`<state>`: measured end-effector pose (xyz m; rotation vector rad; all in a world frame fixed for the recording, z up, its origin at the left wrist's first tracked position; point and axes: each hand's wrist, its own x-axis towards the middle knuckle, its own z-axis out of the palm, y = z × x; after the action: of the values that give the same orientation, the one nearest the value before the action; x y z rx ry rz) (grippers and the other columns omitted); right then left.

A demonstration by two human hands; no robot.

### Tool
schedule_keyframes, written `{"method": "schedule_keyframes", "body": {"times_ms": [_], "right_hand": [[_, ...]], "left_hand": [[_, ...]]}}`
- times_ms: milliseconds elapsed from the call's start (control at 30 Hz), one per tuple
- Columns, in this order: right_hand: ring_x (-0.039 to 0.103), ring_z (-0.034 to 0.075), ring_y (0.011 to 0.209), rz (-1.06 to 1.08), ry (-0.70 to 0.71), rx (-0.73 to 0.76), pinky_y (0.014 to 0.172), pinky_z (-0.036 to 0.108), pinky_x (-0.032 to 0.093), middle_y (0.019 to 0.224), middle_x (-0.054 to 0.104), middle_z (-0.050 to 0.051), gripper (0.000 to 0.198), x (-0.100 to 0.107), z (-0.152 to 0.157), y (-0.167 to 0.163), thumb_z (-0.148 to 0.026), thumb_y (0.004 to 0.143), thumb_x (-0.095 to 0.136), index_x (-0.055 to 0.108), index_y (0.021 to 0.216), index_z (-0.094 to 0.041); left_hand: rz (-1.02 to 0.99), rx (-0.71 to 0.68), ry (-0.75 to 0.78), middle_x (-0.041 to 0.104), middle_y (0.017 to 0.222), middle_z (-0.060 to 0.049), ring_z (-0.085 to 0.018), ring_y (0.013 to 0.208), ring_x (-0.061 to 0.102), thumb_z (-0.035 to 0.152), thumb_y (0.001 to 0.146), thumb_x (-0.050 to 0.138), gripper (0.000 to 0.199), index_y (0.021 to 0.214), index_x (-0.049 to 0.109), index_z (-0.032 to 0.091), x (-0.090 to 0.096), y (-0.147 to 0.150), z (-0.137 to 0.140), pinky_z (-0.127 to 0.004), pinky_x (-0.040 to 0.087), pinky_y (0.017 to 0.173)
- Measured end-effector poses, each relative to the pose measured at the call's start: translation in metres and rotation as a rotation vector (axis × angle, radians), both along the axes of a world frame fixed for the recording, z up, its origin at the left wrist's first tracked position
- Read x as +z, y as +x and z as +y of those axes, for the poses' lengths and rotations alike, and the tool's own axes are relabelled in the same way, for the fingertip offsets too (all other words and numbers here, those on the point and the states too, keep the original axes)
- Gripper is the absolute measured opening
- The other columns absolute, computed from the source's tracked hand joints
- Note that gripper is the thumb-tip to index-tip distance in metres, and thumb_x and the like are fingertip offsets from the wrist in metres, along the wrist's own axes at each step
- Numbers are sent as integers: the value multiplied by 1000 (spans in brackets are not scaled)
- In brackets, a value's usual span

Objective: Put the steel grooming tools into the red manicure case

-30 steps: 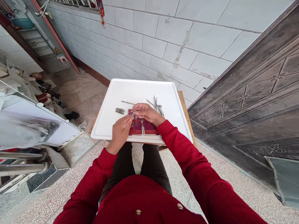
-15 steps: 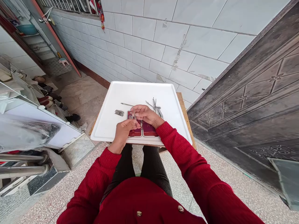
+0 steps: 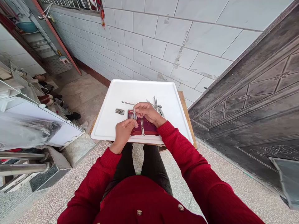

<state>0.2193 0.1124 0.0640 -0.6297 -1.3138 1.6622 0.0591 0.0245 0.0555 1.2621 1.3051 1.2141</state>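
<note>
Between my two hands is a slim, shiny metal manicure tool (image 3: 134, 114), held nearly upright; its exact kind is too small to make out. The fingertips of my left hand (image 3: 125, 129) pinch its lower end. My right hand (image 3: 147, 111) grips near the upper end with thumb and fingers. Directly beneath lies an open dark red manicure case (image 3: 150, 129), with slim metal pieces in its left half, partly covered by my hands. Left of the case are silver nail clippers (image 3: 119, 111). A thin pointed metal tool (image 3: 127, 103) lies behind my hands.
Scissor-like metal tools (image 3: 159, 107) lie right of my right hand. Everything rests on a white tray (image 3: 107, 124) atop a wooden table (image 3: 187, 115). A tiled wall (image 3: 149, 46) stands behind, a dark patterned door (image 3: 247, 102) at right, and a shoe rack (image 3: 51, 102) at left.
My right hand has shifted slightly right, and the metal tool between my hands shows more plainly and stands more upright. The view has moved slightly.
</note>
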Motion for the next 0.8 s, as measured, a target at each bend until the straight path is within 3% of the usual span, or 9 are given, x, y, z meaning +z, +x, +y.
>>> {"method": "schedule_keyframes", "body": {"times_ms": [300, 467, 600, 800], "right_hand": [[51, 8, 50, -125, 50, -105, 46, 21, 39, 58, 61, -3, 39, -4, 2, -2, -49, 68, 89, 72, 81, -17], [51, 7, 49, -157, -41, -244, 44, 20, 37, 63, 67, -1, 33, -8, 10, 1, -42, 65, 88, 69, 74, -16], [52, 8, 47, -245, -50, -386, 43, 20, 36, 58, 65, -1, 23, -16, 17, 5, -34, 69, 83, 69, 72, -16], [56, 9, 48, -459, 62, -545, 51, 21, 43, 58, 64, -4, 13, -24, 22, 10, -28, 77, 74, 67, 72, -18]], "left_hand": [[134, 2, 64, 75, 73, 0, -17, 70, 67, 48, 85, 65, 32, 78, 76, 19, -8, -1, 0, -28, 54, 71], [414, 114, 303, 80, 101, -4, -22, 95, 73, 44, 97, 58, 32, 102, 78, 20, -17, -17, -1, -34, 56, 90], [661, 13, 506, 78, 111, -7, -23, 105, 71, 34, 104, 48, 30, 102, 74, 20, -25, -36, -6, -39, 55, 97], [858, -133, 619, 72, 128, -10, -28, 126, 64, 33, 105, 49, 26, 108, 71, 20, -35, -53, -15, -46, 54, 104]]}}
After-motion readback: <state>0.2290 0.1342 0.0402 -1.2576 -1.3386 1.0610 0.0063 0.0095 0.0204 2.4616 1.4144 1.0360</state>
